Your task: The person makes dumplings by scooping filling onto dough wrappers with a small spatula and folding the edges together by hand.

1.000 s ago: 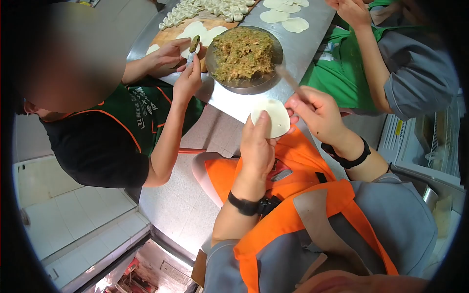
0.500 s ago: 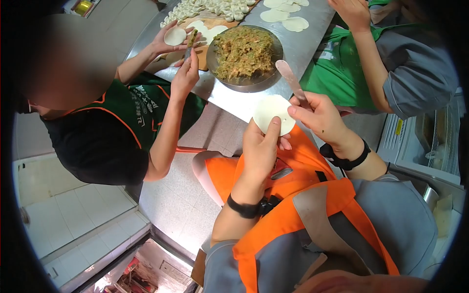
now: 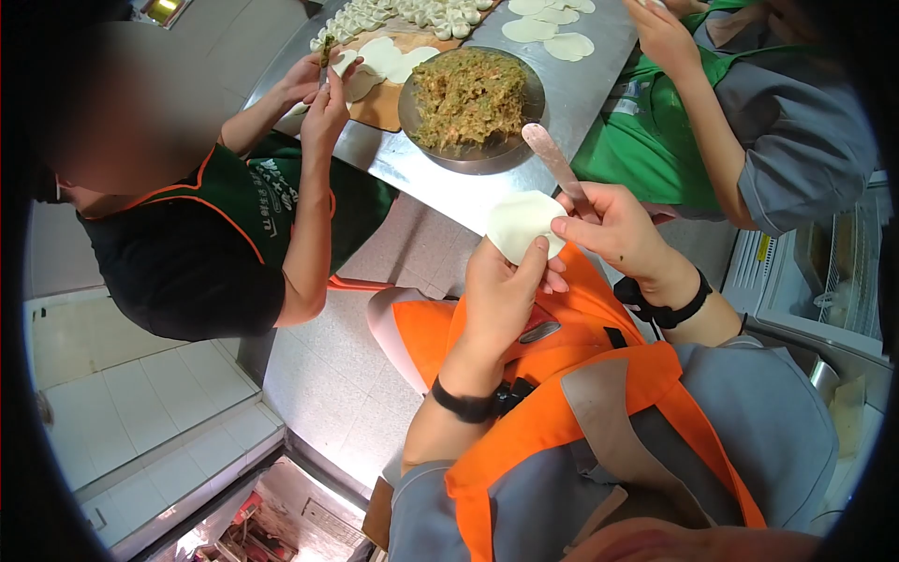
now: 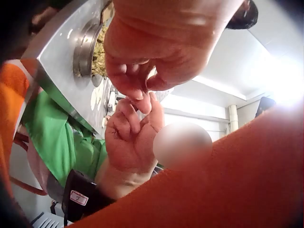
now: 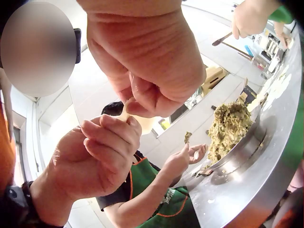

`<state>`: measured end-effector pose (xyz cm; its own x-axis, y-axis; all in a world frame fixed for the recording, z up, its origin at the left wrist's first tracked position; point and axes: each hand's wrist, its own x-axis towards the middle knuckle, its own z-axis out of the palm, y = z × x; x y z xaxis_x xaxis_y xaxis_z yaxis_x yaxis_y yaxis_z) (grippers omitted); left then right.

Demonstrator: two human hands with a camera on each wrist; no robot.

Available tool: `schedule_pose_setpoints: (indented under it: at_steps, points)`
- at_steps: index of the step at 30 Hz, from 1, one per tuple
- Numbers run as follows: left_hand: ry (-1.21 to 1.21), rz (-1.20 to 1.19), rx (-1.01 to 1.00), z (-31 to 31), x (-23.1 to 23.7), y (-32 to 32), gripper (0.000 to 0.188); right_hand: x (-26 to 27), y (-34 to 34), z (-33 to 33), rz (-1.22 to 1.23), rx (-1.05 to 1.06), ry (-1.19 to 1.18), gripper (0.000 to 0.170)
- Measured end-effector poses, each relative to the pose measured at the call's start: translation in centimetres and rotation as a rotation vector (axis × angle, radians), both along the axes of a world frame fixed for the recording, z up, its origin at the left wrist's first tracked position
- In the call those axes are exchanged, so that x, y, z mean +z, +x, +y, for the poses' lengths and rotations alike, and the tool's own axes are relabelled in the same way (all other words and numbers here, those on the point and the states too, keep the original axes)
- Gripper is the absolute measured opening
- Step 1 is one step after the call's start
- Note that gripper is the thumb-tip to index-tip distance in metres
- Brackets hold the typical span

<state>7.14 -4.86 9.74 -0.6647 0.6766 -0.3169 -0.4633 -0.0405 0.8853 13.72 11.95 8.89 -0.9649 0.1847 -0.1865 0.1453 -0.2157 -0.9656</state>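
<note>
A round pale dough wrapper is between the two hands in the head view. My left hand pinches its lower edge, thumb on top. My right hand pinches the wrapper's right edge with thumb and fingers and also grips a flat spatula, its blade pointing up and left towards the bowl. No filling shows on the wrapper. In the right wrist view the left hand is below the right hand, the fingertips close together.
A metal bowl of green-brown filling stands on the steel table. Beyond are wrappers on a wooden board and rows of folded dumplings. One person at left holds a filled spatula; another in green stands at right.
My right hand has come to the wrapper's edge, and the spatula blade has swung from beside the bowl to a steeper tilt. The person at left has drawn their hands back from the bowl.
</note>
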Motion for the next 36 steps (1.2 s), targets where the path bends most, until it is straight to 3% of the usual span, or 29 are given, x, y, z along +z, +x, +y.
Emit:
schedule_pose_setpoints:
  at_steps: [17,26,29,36]
  points:
    - [-0.046,0.029,0.016,0.2,-0.1,0.3,0.023,-0.5,0.1,-1.0,0.054,0.053,-0.077,0.017]
    - [-0.009,0.035,0.011,-0.1,0.2,0.1,0.021,-2.2,-0.3,-0.8,0.096,0.023,-0.060,0.009]
    - [0.014,0.023,0.013,-0.2,0.4,0.0,0.020,-0.4,-0.2,-0.3,-0.069,0.084,-0.127,0.011]
    - [0.016,0.096,-0.008,-0.4,0.5,0.3,0.019,0.2,-0.1,-0.2,-0.068,0.057,-0.186,0.012]
